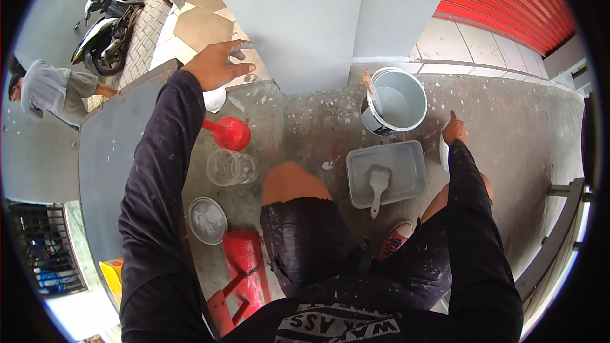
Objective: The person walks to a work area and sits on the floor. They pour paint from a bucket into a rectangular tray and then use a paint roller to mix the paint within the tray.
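Note:
My left hand [219,67] reaches forward beside the base of the grey pillar [292,19]. Its fingers are apart and hold nothing, with grey smears on the fingertips. Low at the right, my right hand [454,128] is beside a white container [444,152], mostly hidden by the hand and forearm. One finger points forward; the others are hidden, so I cannot tell whether they grip it. Between the hands, a paint bucket [397,105] holds light grey paint, with a paint-smeared stick [371,86] leaning inside. A paintbrush [379,184] rests in the grey paint tray [412,178].
To the left lie a red scoop [232,133], a clear plastic container [232,167], a round lid [208,220] and a red stool [244,260]. A low grey wall [130,178] runs along that side. Beyond it are a person [54,89] and a scooter [108,35].

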### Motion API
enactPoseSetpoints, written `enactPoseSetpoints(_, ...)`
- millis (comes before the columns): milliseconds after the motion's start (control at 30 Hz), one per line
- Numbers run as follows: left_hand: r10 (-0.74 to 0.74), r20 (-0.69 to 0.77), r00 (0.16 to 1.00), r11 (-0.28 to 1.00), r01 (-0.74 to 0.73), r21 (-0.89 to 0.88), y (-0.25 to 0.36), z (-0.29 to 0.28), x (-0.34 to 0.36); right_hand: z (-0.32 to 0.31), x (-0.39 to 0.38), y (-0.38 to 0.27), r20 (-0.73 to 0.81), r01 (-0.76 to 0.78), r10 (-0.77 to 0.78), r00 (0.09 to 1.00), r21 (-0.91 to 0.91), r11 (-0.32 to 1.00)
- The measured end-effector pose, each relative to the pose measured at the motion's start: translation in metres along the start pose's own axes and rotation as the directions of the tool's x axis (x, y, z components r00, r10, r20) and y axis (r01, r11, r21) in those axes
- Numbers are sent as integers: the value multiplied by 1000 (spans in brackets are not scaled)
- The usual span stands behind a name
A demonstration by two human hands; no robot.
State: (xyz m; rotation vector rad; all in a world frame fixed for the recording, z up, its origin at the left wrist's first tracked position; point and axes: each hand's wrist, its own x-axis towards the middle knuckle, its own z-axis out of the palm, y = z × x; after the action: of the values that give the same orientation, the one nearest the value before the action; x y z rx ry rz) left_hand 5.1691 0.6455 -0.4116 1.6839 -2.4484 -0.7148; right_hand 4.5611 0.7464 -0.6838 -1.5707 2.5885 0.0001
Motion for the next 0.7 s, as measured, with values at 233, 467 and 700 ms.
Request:
enactPoseSetpoints(233,-52,32,998,999,52,7,3,2,-4,-89,-26,-144,-380,518,-353,855,608,601)
enactPoseSetpoints(467,-61,98,993,996,66,-53,-2,-2,2,-54,-36,-234,-34,462,-525,850,525,715)
enactPoseSetpoints(700,-75,112,991,995,82,-60,4,-1,-1,-66,-8,-168,-208,511,-482,852,533,674)
